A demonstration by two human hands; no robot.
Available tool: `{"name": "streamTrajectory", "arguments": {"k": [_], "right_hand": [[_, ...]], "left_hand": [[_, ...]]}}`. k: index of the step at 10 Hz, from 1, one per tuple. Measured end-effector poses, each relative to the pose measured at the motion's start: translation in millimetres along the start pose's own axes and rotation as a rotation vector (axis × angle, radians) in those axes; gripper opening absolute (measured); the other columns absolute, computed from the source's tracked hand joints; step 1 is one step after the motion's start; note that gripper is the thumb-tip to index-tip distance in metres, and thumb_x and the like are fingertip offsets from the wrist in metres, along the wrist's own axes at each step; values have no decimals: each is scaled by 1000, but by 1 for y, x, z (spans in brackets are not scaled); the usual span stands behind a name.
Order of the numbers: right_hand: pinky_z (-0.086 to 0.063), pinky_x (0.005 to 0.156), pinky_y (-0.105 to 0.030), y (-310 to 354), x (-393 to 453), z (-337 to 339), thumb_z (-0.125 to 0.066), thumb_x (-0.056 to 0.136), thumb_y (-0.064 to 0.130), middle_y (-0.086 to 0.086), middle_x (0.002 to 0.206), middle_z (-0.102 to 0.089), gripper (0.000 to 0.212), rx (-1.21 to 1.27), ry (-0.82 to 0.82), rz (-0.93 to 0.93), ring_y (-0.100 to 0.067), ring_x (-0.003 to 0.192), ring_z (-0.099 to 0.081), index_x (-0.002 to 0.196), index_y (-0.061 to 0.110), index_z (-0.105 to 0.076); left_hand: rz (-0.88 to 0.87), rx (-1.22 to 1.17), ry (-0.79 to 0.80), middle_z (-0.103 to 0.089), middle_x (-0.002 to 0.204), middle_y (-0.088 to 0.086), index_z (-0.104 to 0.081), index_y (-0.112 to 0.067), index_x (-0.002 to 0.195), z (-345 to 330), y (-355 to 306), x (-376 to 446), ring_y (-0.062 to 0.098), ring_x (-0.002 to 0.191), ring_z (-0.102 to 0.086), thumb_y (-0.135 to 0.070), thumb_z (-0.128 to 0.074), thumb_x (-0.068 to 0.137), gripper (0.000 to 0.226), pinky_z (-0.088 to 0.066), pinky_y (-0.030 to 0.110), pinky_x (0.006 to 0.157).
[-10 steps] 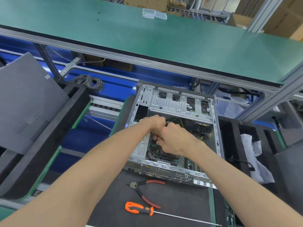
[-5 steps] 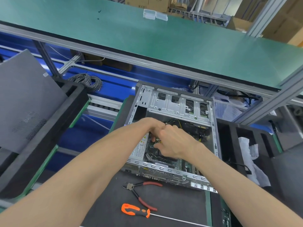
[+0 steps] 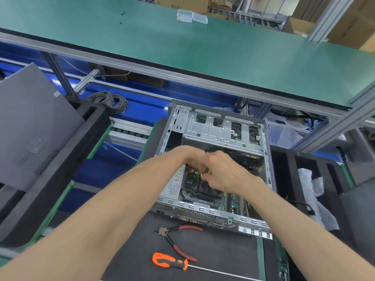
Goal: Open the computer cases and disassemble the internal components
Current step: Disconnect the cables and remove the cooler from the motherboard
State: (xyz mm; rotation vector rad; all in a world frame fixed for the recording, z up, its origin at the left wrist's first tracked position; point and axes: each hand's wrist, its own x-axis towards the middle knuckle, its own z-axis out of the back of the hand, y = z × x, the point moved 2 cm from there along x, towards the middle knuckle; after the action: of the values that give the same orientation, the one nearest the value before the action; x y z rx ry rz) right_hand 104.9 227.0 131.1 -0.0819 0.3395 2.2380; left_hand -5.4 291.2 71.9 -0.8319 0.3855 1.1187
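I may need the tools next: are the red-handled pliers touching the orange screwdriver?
Apart. The head view shows bare dark mat between the red-handled pliers and the orange screwdriver.

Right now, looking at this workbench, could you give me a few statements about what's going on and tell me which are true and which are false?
1. Both hands are working inside the open computer case. True: the left hand and right hand meet over the motherboard.
2. The right hand pinches something yellow. True.
3. The red-handled cutting pliers are in the left hand. False: they lie on the dark mat in front of the case.
4. The orange-handled screwdriver lies nearer the person than the pliers. True.
5. The coil of grey cable sits inside the case. False: it lies outside, to the far left.
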Motion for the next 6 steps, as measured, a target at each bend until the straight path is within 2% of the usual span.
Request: {"name": "streamTrajectory", "arguments": {"k": [1, 2, 3, 4, 5, 6], "right_hand": [[-53, 68, -34, -14, -12, 2, -68, 79, 10, -3, 79, -67, 8, 109, -125, -58, -21, 77, -67, 78, 13, -61], [-54, 65, -29, -40, -40, 1, -78, 79, 14, 6, 72, -67, 19, 266, -274, -206, -4, 68, -66, 75, 18, -60], [-51, 61, -25, -69, -74, -9, -83, 78, 15, 15, 68, -64, 21, 363, -452, -381, 4, 69, -64, 72, 20, -63], [-56, 65, -35, -82, -95, -26, -81, 82, 17, 15, 71, -65, 19, 371, -558, -477, -3, 68, -65, 75, 20, -64], [-60, 70, -39, -85, -100, -42, -78, 86, 18, 13, 78, -66, 16, 410, -598, -479, -10, 77, -69, 82, 23, -64], [-60, 69, -36, -88, -98, -47, -76, 89, 21, 15, 81, -64, 17, 402, -612, -451, -6, 78, -67, 85, 28, -60]], "left_hand": [[42, 93, -129, -68, 108, 12, -56, -23, 76, -3, 4, 8, 18, 76, -61, -29, -62, 96, 22, -42, 23, 53], [-47, 290, -273, -63, 101, 1, -60, -32, 90, -3, 0, 5, 25, 91, -61, -35, -59, 92, 5, -42, 35, 73], [-208, 534, -359, -69, 110, 4, -59, -27, 119, -16, -7, 5, 27, 92, -64, -40, -44, 89, 36, -49, 40, 84], [-263, 627, -355, -69, 107, 5, -53, -17, 120, -36, -16, 8, 28, 91, -65, -73, -38, 78, 72, -45, 41, 88], [-189, 702, -284, -66, 112, 3, -46, -13, 121, -56, -26, 15, 28, 100, -67, -92, -52, 59, 100, -47, 43, 87], [-151, 663, -294, -63, 111, 3, -41, -15, 122, -59, -31, 16, 29, 96, -66, -76, -76, 57, 95, -51, 40, 73]]}}
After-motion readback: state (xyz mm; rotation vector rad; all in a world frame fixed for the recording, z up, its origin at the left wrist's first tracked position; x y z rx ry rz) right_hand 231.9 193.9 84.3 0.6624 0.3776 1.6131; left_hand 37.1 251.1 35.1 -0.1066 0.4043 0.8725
